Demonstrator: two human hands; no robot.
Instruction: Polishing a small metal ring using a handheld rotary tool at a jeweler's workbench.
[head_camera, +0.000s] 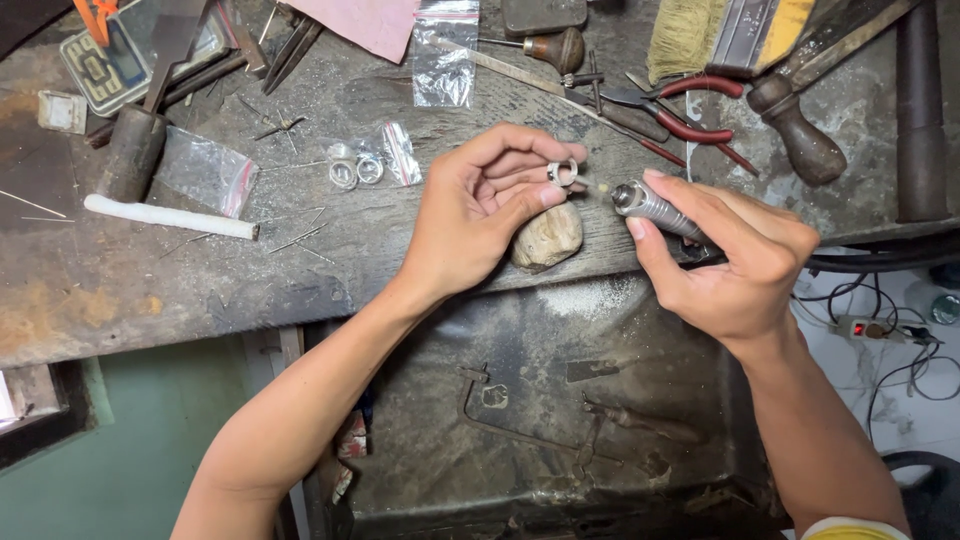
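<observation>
My left hand (480, 215) pinches a small silver ring (563, 173) between thumb and fingers, resting above a rounded wooden bench peg (547, 238) at the bench edge. My right hand (735, 255) grips a metal rotary tool handpiece (650, 205), its small pale tip pointing left and almost touching the ring. Both hands hover over the worn grey workbench (150, 290).
Two more silver rings (356, 172) lie beside small plastic bags (443, 60). Red-handled pliers (680, 110), a brush (720, 35), wooden-handled tools (800, 135), a white stick (170, 216) and thin pins litter the bench. A sagging dust tray (560, 400) hangs below; a power strip (880, 328) lies on the floor at right.
</observation>
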